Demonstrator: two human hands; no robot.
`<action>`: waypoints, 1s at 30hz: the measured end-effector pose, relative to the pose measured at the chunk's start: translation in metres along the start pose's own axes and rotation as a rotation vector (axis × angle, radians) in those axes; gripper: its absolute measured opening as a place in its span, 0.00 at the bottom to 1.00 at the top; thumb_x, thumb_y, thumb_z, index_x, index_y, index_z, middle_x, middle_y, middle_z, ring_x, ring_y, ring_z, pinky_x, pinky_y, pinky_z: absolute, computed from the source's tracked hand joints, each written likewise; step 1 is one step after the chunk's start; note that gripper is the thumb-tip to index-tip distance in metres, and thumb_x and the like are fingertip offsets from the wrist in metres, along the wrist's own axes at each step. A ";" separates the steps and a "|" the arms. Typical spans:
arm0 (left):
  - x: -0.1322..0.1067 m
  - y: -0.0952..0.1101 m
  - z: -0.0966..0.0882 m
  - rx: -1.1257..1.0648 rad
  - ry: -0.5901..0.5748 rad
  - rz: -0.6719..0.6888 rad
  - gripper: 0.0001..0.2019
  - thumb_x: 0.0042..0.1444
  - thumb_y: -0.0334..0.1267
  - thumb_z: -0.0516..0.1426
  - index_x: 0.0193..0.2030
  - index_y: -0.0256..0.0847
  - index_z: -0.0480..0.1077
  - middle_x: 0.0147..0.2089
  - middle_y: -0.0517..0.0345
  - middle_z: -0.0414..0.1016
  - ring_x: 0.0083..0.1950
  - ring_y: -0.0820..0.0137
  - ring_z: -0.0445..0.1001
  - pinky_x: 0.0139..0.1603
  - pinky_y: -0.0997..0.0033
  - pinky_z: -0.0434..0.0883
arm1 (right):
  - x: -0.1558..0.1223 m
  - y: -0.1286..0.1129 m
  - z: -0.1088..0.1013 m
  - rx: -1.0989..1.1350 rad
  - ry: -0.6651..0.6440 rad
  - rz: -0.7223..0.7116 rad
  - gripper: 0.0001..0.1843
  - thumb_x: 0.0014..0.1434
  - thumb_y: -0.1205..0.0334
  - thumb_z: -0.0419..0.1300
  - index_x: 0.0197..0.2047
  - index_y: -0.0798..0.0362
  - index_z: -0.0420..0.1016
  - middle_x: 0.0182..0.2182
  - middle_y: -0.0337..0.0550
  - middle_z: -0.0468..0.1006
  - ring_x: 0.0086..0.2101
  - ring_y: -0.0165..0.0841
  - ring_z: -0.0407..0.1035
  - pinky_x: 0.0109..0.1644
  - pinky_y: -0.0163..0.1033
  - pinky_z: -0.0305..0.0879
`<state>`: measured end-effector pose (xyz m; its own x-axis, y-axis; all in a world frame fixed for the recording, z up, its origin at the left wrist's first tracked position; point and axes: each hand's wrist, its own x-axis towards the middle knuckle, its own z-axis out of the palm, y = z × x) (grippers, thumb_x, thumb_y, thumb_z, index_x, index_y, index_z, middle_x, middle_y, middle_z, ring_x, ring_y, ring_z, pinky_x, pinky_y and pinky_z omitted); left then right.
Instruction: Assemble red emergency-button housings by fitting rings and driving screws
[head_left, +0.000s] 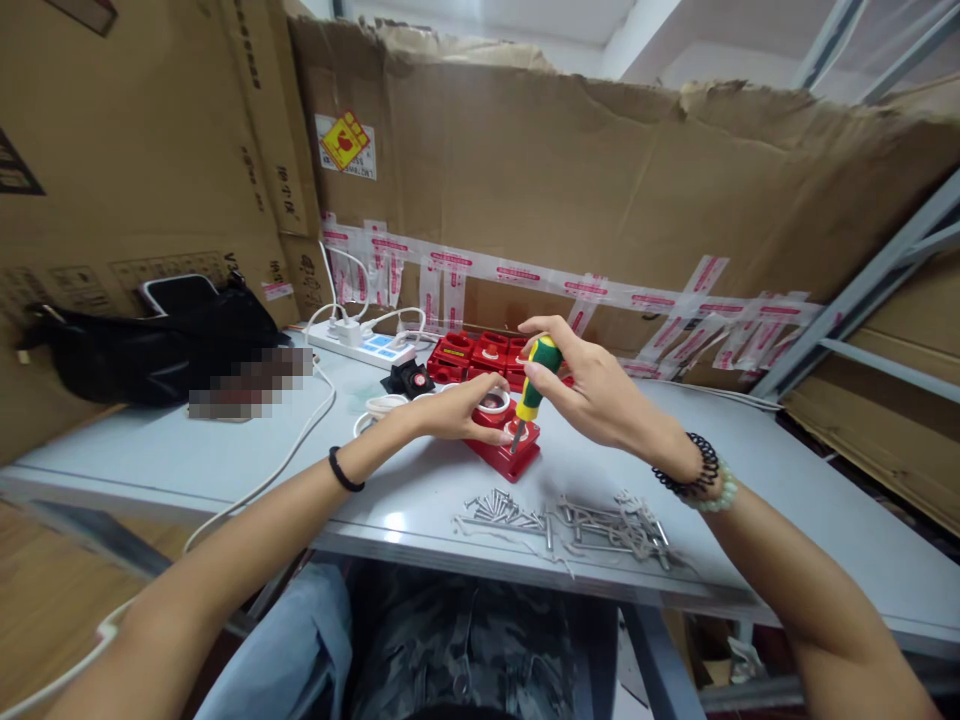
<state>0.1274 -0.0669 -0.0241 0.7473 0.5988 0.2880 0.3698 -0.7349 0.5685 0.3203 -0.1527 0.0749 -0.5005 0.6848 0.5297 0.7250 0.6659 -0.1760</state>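
My right hand (592, 385) is closed around the green and yellow handle of a screwdriver (541, 375). Its shaft points down, with the tip at the near right corner of a red box-like device (504, 458). White round parts show on the device's top. My left hand (466, 408) grips the device from the left, thumb along its near side and fingers over the top. Just in front of the device lies a pile of screws (504, 508). More long screws (619, 530) lie to the right, tangled with pale string.
Several similar red devices (487, 352) stand behind my hands. A white power strip (364, 345) with plugs and cables is at the back left, near a small black and red part (409, 380). A black bag (165, 335) lies far left. Cardboard (570, 190) walls the table.
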 end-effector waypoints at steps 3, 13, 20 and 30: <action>0.000 0.000 0.000 -0.008 -0.001 -0.002 0.33 0.48 0.52 0.63 0.57 0.41 0.58 0.56 0.46 0.66 0.55 0.55 0.68 0.54 0.55 0.66 | 0.000 0.005 -0.011 0.242 -0.182 -0.071 0.20 0.62 0.60 0.50 0.57 0.53 0.59 0.42 0.45 0.75 0.35 0.30 0.68 0.40 0.38 0.64; 0.000 -0.004 0.002 0.000 0.003 0.013 0.34 0.48 0.53 0.62 0.59 0.43 0.57 0.59 0.46 0.64 0.57 0.53 0.66 0.55 0.54 0.66 | 0.006 -0.005 0.011 -0.064 0.183 0.144 0.14 0.56 0.51 0.59 0.30 0.53 0.67 0.16 0.31 0.62 0.19 0.24 0.50 0.25 0.34 0.48; -0.001 0.000 0.000 -0.026 -0.004 -0.013 0.31 0.48 0.53 0.62 0.54 0.43 0.59 0.53 0.49 0.67 0.53 0.56 0.69 0.52 0.57 0.68 | 0.006 0.006 -0.012 0.191 -0.202 -0.106 0.20 0.58 0.62 0.56 0.53 0.52 0.62 0.40 0.42 0.74 0.32 0.28 0.66 0.36 0.35 0.62; -0.001 -0.003 0.001 -0.025 -0.012 -0.020 0.32 0.47 0.53 0.63 0.55 0.41 0.59 0.53 0.48 0.66 0.53 0.57 0.69 0.52 0.58 0.68 | 0.012 0.007 -0.032 0.091 -0.250 -0.090 0.13 0.54 0.52 0.61 0.35 0.53 0.69 0.24 0.35 0.71 0.24 0.26 0.61 0.28 0.34 0.56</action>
<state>0.1260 -0.0652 -0.0268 0.7465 0.6093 0.2673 0.3711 -0.7147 0.5928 0.3341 -0.1496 0.1064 -0.6708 0.6656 0.3271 0.6321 0.7438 -0.2174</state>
